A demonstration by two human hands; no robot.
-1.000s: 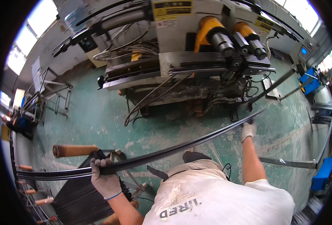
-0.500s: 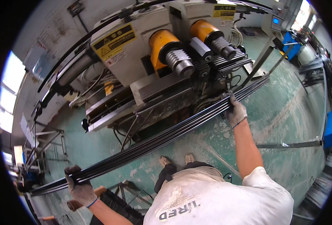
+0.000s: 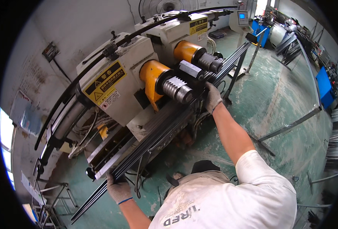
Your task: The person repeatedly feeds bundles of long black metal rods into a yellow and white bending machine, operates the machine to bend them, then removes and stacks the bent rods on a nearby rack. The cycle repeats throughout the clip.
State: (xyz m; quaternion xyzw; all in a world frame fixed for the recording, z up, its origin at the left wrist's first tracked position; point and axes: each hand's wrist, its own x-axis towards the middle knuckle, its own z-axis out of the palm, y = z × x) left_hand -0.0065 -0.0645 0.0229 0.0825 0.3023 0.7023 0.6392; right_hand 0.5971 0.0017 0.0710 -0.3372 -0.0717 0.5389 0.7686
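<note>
A bundle of long dark metal bars (image 3: pixel 144 147) runs slantwise from the lower left up to the right, along the front of a beige machine (image 3: pixel 111 91). My left hand (image 3: pixel 118 188), in a grey work glove, is closed round the bundle near its lower end; the bar ends stick out beyond it. My right hand (image 3: pixel 213 98), gloved too, grips the bars farther up, just below a hexagonal steel block (image 3: pixel 191 70); its fingertips are partly hidden. Above the bars, two ribbed steel rollers (image 3: pixel 177 90) jut out of orange housings (image 3: pixel 152 76).
A metal stand (image 3: pixel 233 74) is under the bars' far end. Farther off is a control box with a blue screen (image 3: pixel 242 17). A metal rail frame (image 3: pixel 291 123) crosses the green floor at right, near a blue panel (image 3: pixel 325 87). Hoses hang below the machine.
Both hands have carried the bundle forward and up against the machine's front, and it now slopes more steeply. The view has shifted, with the machine lower and closer to the bars.
</note>
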